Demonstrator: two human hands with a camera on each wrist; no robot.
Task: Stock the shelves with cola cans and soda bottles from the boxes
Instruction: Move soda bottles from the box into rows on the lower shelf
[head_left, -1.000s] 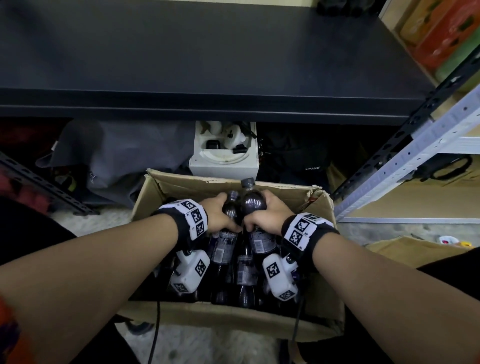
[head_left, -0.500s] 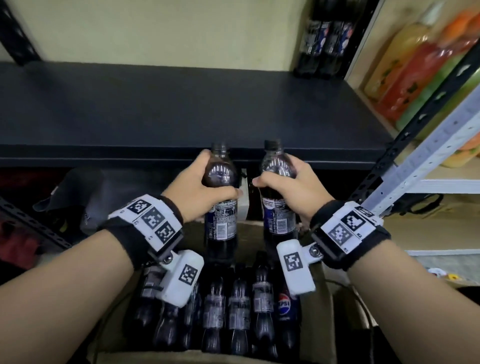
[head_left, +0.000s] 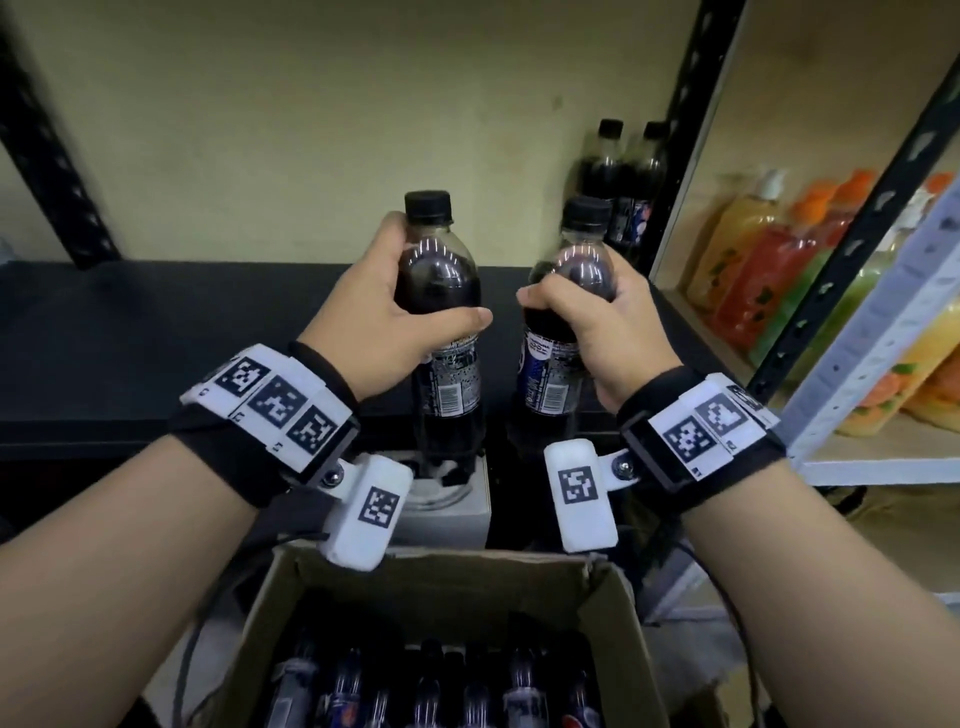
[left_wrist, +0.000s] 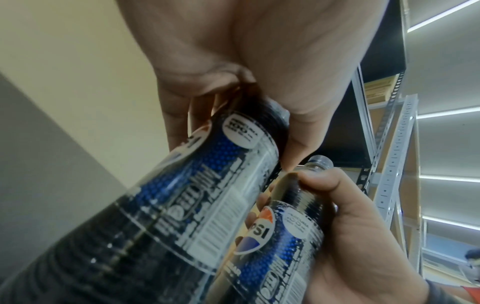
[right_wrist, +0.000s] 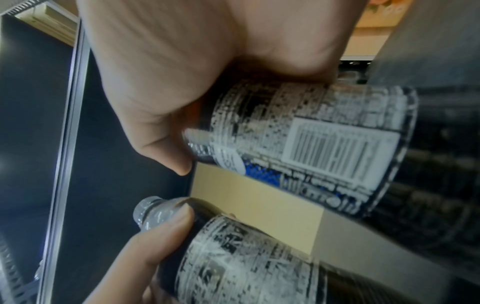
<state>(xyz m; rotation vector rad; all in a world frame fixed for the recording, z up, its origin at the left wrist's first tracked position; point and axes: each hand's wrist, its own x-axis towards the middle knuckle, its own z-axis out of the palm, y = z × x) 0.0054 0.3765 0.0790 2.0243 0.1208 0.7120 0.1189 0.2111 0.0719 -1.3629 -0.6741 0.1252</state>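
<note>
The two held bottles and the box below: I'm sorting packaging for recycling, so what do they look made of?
Left bottle and right bottle: apparently clear glossy plastic, since light glints on the shoulders over dark liquid; each has a black cap, likely plastic, and a printed film-like label. The box: brown corrugated cardboard by its look, matte, with a raw folded flap edge.

Two dark cola bottles with black caps are held upright side by side above a black shelf (head_left: 156, 332): the left bottle (head_left: 441, 291) and the right bottle (head_left: 569, 312). More bottles (head_left: 431, 691) stand in the open cardboard box (head_left: 618, 623) below, and two shelved bottles (head_left: 623, 171) stand at the back.
</note>
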